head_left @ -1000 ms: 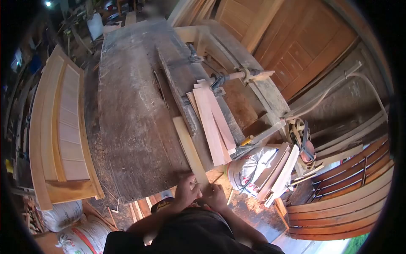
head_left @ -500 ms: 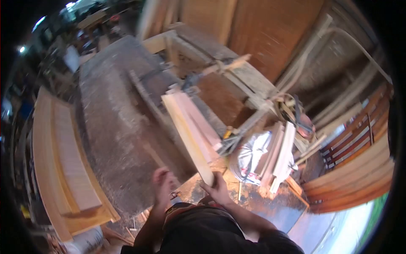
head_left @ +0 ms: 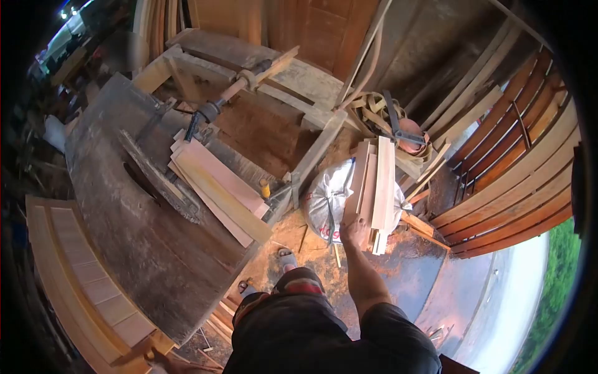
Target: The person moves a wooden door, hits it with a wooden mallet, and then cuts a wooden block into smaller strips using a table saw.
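Note:
My right hand point(head_left: 355, 232) is closed around the near end of a wooden board point(head_left: 362, 181). This board lies among several narrow boards point(head_left: 383, 184) stacked on a tied white sack point(head_left: 325, 196). At the lower left edge, what looks like my left hand point(head_left: 163, 361) is dim and partly cut off, close to the corner of a framed wooden panel point(head_left: 47, 249); its fingers are not clear. On the saw table point(head_left: 112, 187), a small stack of pale boards point(head_left: 218, 193) rests beside the slot, apart from both hands.
An open wooden frame with a shaft point(head_left: 233, 88) adjoins the saw table. A yellow-handled tool point(head_left: 265, 189) is by the frame's corner. Slatted wooden pieces point(head_left: 511, 168) lean at the right. Sawdust and offcuts lie on the floor point(head_left: 299, 240) around my feet.
My right hand has left the pale board's end, now on the saw-table stack, and moved right to the boards on the sack. My left hand has dropped toward the lower left. The view has shifted.

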A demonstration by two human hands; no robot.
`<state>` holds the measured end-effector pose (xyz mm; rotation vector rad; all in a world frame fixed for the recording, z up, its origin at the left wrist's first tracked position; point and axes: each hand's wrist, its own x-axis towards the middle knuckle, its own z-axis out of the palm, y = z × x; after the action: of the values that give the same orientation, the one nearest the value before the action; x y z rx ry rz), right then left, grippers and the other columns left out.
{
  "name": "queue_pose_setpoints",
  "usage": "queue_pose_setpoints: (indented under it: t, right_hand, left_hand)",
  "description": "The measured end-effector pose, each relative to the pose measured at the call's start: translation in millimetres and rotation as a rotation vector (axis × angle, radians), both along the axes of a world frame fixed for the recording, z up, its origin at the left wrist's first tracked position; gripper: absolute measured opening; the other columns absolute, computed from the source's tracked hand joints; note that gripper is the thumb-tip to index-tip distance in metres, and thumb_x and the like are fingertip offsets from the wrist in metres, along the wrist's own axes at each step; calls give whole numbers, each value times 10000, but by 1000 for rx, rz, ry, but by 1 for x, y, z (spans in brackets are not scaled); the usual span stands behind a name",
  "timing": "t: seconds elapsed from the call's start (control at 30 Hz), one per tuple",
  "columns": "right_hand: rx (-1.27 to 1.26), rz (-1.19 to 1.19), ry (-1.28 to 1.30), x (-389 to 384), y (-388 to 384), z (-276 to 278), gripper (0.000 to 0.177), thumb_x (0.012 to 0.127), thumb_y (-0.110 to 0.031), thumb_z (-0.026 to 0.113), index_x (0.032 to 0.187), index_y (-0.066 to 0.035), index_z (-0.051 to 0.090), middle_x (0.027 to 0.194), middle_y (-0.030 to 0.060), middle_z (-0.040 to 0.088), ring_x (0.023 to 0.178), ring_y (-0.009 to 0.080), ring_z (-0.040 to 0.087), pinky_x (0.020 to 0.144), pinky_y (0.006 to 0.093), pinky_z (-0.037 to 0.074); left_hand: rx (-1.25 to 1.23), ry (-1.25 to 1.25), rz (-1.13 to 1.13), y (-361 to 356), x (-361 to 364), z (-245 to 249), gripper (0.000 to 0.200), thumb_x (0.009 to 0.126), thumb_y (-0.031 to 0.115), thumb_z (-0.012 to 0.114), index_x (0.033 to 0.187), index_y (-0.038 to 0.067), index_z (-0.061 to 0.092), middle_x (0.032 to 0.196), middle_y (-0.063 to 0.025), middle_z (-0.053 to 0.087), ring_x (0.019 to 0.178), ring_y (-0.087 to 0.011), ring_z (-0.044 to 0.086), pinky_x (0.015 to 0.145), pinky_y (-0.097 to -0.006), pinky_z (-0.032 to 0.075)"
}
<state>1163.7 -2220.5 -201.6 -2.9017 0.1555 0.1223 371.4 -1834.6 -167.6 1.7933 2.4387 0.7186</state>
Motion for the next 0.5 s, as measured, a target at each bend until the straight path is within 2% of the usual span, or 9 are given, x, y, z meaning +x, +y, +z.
queue_pose_setpoints:
  t: [0.1,0.17,0.2,0.23,0.3,0.33,0.37,0.4,0.5]
  right_hand:
    - [-28,-57,24,15,6,-13,602,958,-459,646,1377,-48,516,1136,231,687,1048,345,698,913,487,574]
    - [132,-88,161,21,17,-1,323,1009,-381,524,1169,-153,689,1008,179,757,955,389,732,847,513,589]
    - [149,-51,-40,17,5,-16,328,1010,-379,508,1103,-150,723,1023,177,757,967,368,736,832,501,588]
    - [124,-255,48,-8,29,76,355,983,-446,565,1059,-151,748,1036,172,762,953,367,744,776,485,582]
    - [1244,-172,29,-18,-22,23,262,1039,-295,584,1071,-45,654,834,69,679,761,200,652,665,349,534]
    - [1230,35,-9,-47,-21,64,248,1055,-248,584,1082,-3,605,851,33,600,778,114,561,672,276,490]
    - [1235,66,-78,-77,-8,99,270,1059,-252,581,1099,14,607,950,42,620,876,116,570,756,276,490]
    - [1073,226,-28,-103,0,140,339,1039,-272,593,1215,17,609,1018,46,621,934,117,571,769,283,469]
    - [1317,320,244,-160,16,135,357,1034,-36,572,1386,25,568,935,11,616,909,110,575,815,273,479]
  left_hand:
    - [371,-350,-170,2,64,-42,540,883,137,817,1341,-25,580,1293,-213,616,1213,-348,571,1084,-448,475]
    - [387,-48,-459,-2,125,-35,504,916,93,782,1358,-8,561,1360,-187,569,1235,-342,555,1115,-471,443]
    - [220,-475,-453,-25,201,10,523,907,82,761,1370,-17,539,1405,-175,567,1299,-333,530,1159,-472,393]
    - [142,-418,-514,-29,232,14,491,927,109,738,1364,-14,551,1397,-186,576,1298,-346,536,1149,-468,399]
    - [-3,-304,-642,-40,291,24,437,966,162,693,1351,-8,575,1380,-208,593,1297,-373,549,1129,-460,412]
    - [-13,-466,-662,-48,328,55,417,956,111,686,1349,7,594,1347,-182,622,1268,-351,580,1091,-439,454]
    - [57,-506,-815,-47,346,64,387,955,80,692,1330,13,621,1295,-158,654,1231,-300,614,1058,-402,485]
    - [-146,-729,-721,-59,369,85,339,987,83,676,1314,6,636,1275,-152,665,1201,-251,630,1049,-377,490]
    - [-294,-1085,-777,-65,399,92,359,1042,125,621,1377,-3,600,1308,-173,654,1200,-225,633,1048,-359,492]
